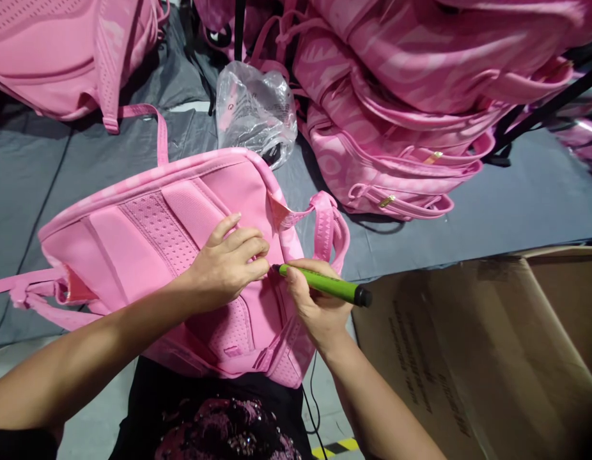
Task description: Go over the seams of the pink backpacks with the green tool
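Head view: the right hand (319, 310) is gripping a slender green black-ended marker (325, 285), whose long axis is pointing leftward at the curled left hand (231, 259), its hold unclear, over a pink fabric backpack (178, 233) overhanging the grey worktop (507, 204).

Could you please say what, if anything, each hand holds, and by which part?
The right hand holds the green marker near its tip; the left hand is on the pink backpack, its grip unclear.
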Motion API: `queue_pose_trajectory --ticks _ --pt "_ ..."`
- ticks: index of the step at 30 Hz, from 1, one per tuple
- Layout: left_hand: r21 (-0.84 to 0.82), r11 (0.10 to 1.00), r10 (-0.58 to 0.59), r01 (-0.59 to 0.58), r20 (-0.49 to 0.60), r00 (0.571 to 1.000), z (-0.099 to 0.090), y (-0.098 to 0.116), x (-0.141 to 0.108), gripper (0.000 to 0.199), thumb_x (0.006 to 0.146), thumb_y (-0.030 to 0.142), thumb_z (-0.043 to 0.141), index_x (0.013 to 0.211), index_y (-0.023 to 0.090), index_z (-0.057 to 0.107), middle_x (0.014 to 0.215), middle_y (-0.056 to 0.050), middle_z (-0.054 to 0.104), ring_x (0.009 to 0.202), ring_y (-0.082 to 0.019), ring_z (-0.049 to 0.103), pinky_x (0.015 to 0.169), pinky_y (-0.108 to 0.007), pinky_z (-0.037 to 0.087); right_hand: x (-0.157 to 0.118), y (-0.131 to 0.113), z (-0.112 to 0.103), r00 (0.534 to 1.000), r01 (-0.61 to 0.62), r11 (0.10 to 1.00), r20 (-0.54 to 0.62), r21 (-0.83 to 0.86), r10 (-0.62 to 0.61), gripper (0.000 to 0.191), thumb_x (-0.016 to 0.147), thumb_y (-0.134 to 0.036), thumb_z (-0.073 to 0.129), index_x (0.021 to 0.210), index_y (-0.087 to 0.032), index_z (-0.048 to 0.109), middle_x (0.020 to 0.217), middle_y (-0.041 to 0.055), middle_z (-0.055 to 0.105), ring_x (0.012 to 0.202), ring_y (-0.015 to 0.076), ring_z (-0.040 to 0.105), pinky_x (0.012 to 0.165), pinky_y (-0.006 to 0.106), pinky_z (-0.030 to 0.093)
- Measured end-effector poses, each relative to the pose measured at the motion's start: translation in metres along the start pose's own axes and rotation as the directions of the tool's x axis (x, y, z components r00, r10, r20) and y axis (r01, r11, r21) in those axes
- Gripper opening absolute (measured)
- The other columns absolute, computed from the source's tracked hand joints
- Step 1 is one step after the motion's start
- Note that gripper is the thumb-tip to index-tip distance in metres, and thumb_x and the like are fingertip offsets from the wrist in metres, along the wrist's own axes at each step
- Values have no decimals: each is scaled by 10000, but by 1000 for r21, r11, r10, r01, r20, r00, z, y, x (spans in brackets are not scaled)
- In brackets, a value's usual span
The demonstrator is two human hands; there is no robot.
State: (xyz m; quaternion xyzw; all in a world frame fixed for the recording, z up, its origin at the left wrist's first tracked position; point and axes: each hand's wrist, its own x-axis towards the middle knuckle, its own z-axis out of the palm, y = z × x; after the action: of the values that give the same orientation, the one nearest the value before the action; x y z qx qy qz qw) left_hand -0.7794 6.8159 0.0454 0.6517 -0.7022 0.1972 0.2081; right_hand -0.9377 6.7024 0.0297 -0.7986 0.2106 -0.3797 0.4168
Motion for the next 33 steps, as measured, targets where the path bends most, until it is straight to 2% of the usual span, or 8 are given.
queue_pose_trajectory --ticks 10,15,20,23,25,29,31,33 --pt "22 1000 -6 6 2 1000 0 1 1 90 908 188 579 832 216 617 981 4 686 1089 -175 557 1230 -417 95 1 1 -3 1000 1 1000 27 -30 0 69 888 -244 646 889 -188 687 761 6 703 621 126 644 576 254 524" --pt "49 999 16 -18 50 999 -5 1 4 107 926 239 571 831 215 614 941 -9 684 1019 -205 569 1140 -450 218 1 1 -3 999 -17 1000 29 21 16 55 886 -235 656 894 -190 686 778 5 703 646 125 658 596 249 538" --pt "108 972 168 -210 305 937 -42 -16 25 143 925 289 581 823 193 614 784 -26 637 776 -190 547 800 -368 379 -5 0 -11 998 -15 998 68 53 12 47 877 -236 674 896 -198 693 780 1 709 643 128 662 580 247 537" --pt "244 955 33 -170 481 876 -76 -32 34 303 867 467 639 846 165 637 765 -40 635 743 -202 546 772 -386 373 -14 -1 -13 997 -42 989 74 138 32 93 896 -230 654 976 -210 696 849 17 729 710 156 697 641 287 572" --pt "325 942 -99 -83 506 857 -99 -33 32 385 849 540 632 850 156 650 775 -44 644 735 -206 549 759 -391 367 -19 -5 -6 991 43 977 112 210 -67 281 898 -206 649 1177 -235 655 1021 48 742 849 195 720 756 355 592" --pt "286 947 -261 147 418 870 -146 3 9 395 898 521 577 720 170 605 676 -15 599 663 -181 536 659 -342 330 -13 -30 19 902 416 867 -3 274 -432 515 889 -120 614 1372 -281 533 1154 71 722 1049 238 679 899 450 527" --pt "249 928 -355 278 361 863 -169 31 -6 416 905 513 576 664 175 559 612 10 556 604 -156 504 629 -323 318 -4 -49 25 815 568 774 -60 280 -577 540 880 -115 614 1388 -271 517 1116 79 733 1035 242 678 887 452 505" --pt "231 874 -482 428 295 825 -185 56 -21 436 889 517 605 627 179 523 577 31 527 561 -133 472 611 -302 315 4 -65 24 708 671 674 4 310 -706 542 878 -128 626 1391 -256 506 1059 72 744 983 225 690 852 423 503"
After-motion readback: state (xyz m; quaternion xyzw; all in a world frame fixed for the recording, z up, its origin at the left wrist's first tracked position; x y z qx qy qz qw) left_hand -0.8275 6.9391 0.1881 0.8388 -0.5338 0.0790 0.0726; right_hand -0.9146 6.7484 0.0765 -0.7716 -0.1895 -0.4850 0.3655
